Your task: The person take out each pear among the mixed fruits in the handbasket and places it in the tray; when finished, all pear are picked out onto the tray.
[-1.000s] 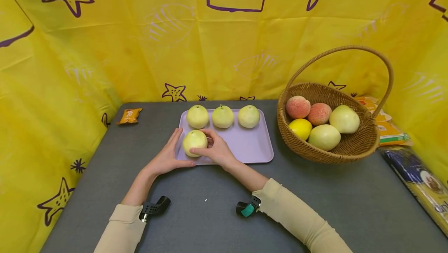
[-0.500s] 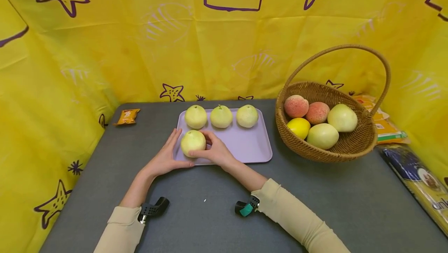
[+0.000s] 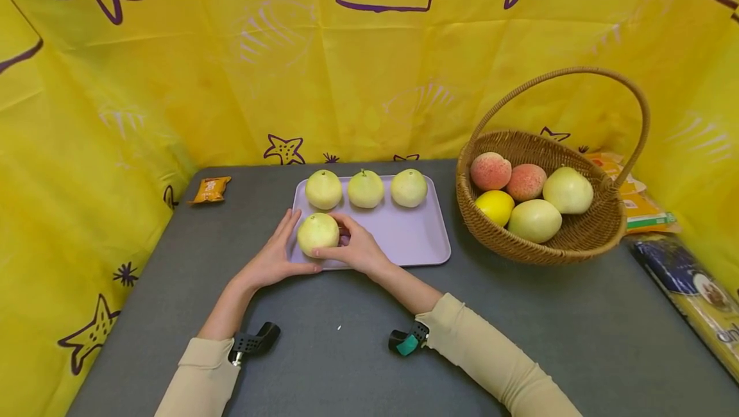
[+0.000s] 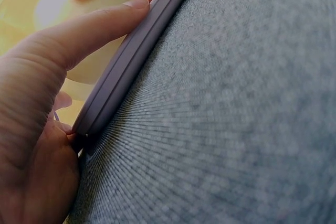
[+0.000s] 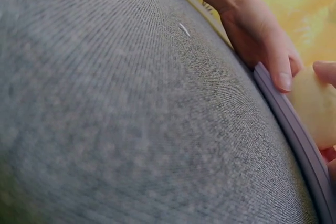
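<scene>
Left hand (image 3: pixel 271 260): spread wide, touching the purple tray (image 3: pixel 416 234)
Right hand (image 3: pixel 356 247): curled around 1 pomelo (image 3: pixel 317 234)
Back row: 3 more pomelos (image 3: pixel 365 190), side by side on the tray

small orange packet (image 3: pixel 211 190): print illegible | blue-gold bag (image 3: pixel 695 298): lettering cut off

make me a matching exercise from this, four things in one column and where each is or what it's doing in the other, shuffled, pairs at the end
Column one
1. right hand
2. left hand
3. orange packet
4. yellow fruit

Column two
A. at the near left corner of the lilac tray
B. inside the wicker basket
C. holding a pale green fruit
D. near the table's far left corner

Pairs: 1-C, 2-A, 3-D, 4-B
</scene>
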A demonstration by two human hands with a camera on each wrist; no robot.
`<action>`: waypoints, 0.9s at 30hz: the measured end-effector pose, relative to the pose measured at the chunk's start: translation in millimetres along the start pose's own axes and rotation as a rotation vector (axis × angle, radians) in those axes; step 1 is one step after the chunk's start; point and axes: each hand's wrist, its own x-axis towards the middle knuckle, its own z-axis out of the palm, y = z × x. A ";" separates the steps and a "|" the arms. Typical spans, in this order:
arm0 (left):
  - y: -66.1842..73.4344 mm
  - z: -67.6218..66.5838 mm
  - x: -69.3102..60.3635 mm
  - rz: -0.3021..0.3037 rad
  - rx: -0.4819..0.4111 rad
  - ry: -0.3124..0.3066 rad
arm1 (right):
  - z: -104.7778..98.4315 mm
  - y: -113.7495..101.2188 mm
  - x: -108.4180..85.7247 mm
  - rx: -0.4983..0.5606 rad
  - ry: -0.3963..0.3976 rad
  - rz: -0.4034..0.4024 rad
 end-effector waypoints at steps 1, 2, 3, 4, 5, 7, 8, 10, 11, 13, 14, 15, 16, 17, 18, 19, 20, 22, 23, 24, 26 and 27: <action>0.2 0.0 0.2 0.000 -0.001 0.002 | -0.1 0.1 0.0 -0.007 -0.002 -0.005; 0.1 -0.1 0.4 0.000 -0.001 0.002 | 0.0 0.0 0.0 -0.006 -0.004 -0.012; 0.3 -0.3 0.5 0.001 -0.002 0.002 | 0.1 -0.5 -0.2 -0.005 -0.006 -0.017; 0.4 -0.3 0.5 0.001 -0.004 0.002 | 0.2 -0.9 -0.4 -0.003 -0.007 -0.020; 0.4 -0.5 0.6 0.000 -0.005 0.001 | 0.4 -1.3 -0.5 -0.001 -0.007 -0.020; 0.6 -0.8 0.7 -0.001 -0.004 -0.001 | 0.7 -1.7 -1.0 0.001 -0.002 -0.021; 0.4 -0.6 0.8 -0.003 -0.005 -0.002 | 0.8 -1.7 -1.3 0.000 0.006 -0.018; 0.3 -0.1 1.0 -0.002 -0.003 -0.002 | 0.9 -1.2 -1.8 -0.004 0.019 -0.009; 0.1 0.1 1.2 -0.003 0.001 -0.003 | 0.8 -1.0 -2.0 -0.005 0.026 -0.004; -0.4 0.3 1.2 -0.001 0.010 -0.002 | 1.2 -1.0 -2.7 -0.008 0.039 0.001; -0.6 0.3 1.1 -0.002 0.017 -0.002 | 1.6 -1.2 -2.9 -0.006 0.045 0.001; -0.8 0.1 0.9 -0.001 0.023 -0.002 | 1.9 -1.4 -3.0 0.002 0.049 0.001; -0.9 -0.1 0.8 0.000 0.026 -0.002 | 2.3 -1.8 -3.0 0.010 0.052 -0.001; -0.9 -0.3 0.7 0.000 0.031 -0.001 | 2.6 -2.2 -3.3 0.017 0.057 -0.002; -0.8 -0.4 0.6 0.002 0.034 -0.002 | 2.9 -2.7 -3.5 0.024 0.062 -0.004; -0.6 -0.7 0.4 0.000 0.036 -0.003 | 3.1 -3.2 -3.7 0.032 0.068 -0.005; -0.3 -0.9 0.4 -0.004 0.038 -0.004 | 3.2 -3.6 -3.7 0.041 0.074 -0.008; -0.1 -1.2 0.3 -0.012 0.039 -0.006 | 3.2 -4.8 -4.3 0.052 0.089 -0.012; 0.1 -1.2 0.2 -0.016 0.040 -0.008 | 3.1 -5.2 -4.5 0.058 0.100 -0.014; 0.2 -1.1 0.2 -0.020 0.041 -0.010 | 3.0 -5.3 -4.5 0.066 0.111 -0.015; 0.2 -0.8 0.4 -0.027 0.039 -0.010 | 2.5 -5.3 -4.5 0.091 0.131 -0.019; 0.2 -0.6 0.4 -0.027 0.037 -0.010 | 2.1 -5.6 -4.9 0.105 0.140 -0.018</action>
